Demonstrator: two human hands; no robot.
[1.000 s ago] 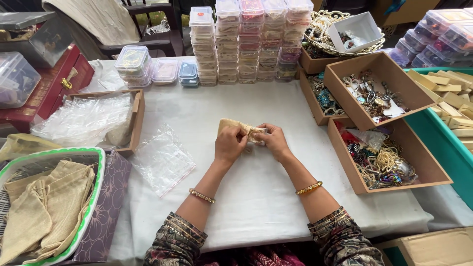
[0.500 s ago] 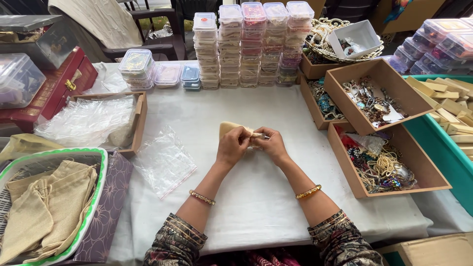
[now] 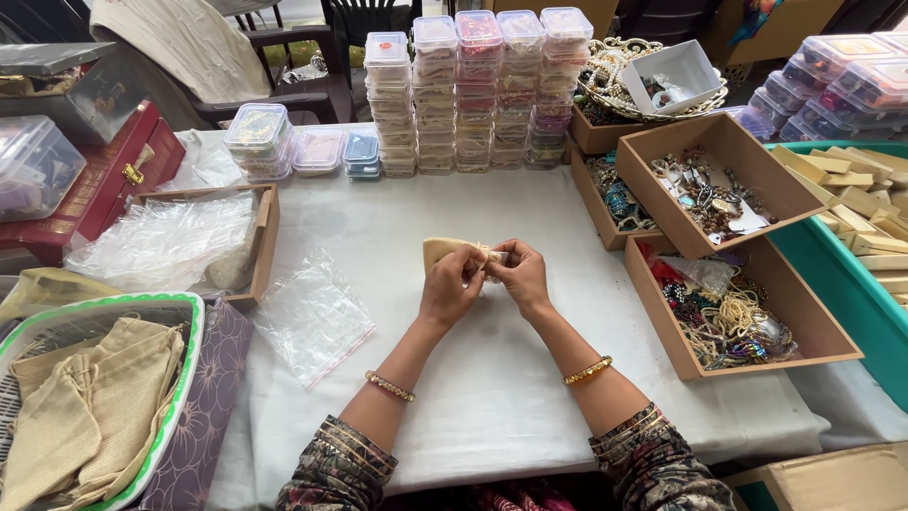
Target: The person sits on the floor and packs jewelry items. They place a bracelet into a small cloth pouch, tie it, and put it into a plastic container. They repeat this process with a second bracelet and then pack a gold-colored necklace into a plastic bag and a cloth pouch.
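Both hands pinched on small beige pouch [image 3: 452,252], centre of frame, just above white bench [image 3: 492,378].
Left hand [image 3: 450,287] and right hand [image 3: 519,275] fingers clenched on pouch mouth and drawstring. Risk: cord slipping from pinch, pouch dropping onto bench. Versus earlier frames: same grip, same spot; plastic bag [image 3: 314,317] at left unmoved.

- Stacks of clear plastic boxes [image 3: 492,90] with pink or white lids stand at the table's far edge.
- Shorter clear boxes [image 3: 257,140] sit to their left — one has a blue lid.
- A flat clear zip bag [image 3: 314,315] lies left of the hands.
- Brown cardboard trays [image 3: 733,312] line the right side — open-topped.
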